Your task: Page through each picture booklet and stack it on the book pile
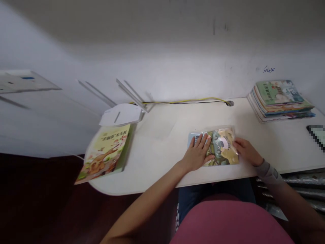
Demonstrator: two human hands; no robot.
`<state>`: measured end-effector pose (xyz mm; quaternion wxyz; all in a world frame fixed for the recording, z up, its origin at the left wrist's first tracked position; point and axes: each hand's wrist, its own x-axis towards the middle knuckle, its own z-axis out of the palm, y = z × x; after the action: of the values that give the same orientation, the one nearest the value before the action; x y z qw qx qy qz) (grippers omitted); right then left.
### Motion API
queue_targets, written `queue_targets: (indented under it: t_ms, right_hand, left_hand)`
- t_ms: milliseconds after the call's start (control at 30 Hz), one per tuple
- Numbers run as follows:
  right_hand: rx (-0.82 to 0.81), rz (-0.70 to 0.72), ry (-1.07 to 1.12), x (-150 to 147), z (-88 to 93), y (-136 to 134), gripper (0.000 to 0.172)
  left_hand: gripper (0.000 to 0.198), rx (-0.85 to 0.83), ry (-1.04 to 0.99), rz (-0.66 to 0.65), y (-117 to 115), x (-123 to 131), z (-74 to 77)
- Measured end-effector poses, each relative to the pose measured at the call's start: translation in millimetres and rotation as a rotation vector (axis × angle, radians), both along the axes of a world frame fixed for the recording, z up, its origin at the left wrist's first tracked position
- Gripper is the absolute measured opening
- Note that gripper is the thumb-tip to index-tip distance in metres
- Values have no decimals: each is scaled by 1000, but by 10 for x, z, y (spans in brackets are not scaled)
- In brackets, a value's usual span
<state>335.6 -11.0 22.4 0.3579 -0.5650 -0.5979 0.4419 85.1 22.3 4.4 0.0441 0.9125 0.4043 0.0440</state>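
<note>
A picture book in clear plastic wrap lies flat on the white desk, near its front edge. Its cover shows a cartoon scene in green, tan and pale blue. My left hand rests palm-down on the book's left half, fingers spread. My right hand touches the right edge of the wrapped book, fingers together. Whether those fingers grip the edge is hard to tell.
A green illustrated book overhangs the desk's left end. Behind it stands a white router with antennas. A yellow cable runs along the wall to a desk grommet. A stack of books sits back right; a pixelated object sits at the right edge.
</note>
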Motion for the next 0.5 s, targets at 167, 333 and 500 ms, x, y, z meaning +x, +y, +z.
queue_targets:
  t_ms: [167, 333, 500]
  right_hand:
    - [66, -54, -66, 154, 31, 409, 35]
    - [157, -58, -59, 77, 57, 725, 32]
    - [271, -124, -240, -58, 8, 734, 27]
  left_hand:
    - [60, 89, -81, 199, 72, -142, 60]
    - [39, -18, -251, 599, 339, -436, 238]
    - [32, -290, -516, 616, 561, -493, 239]
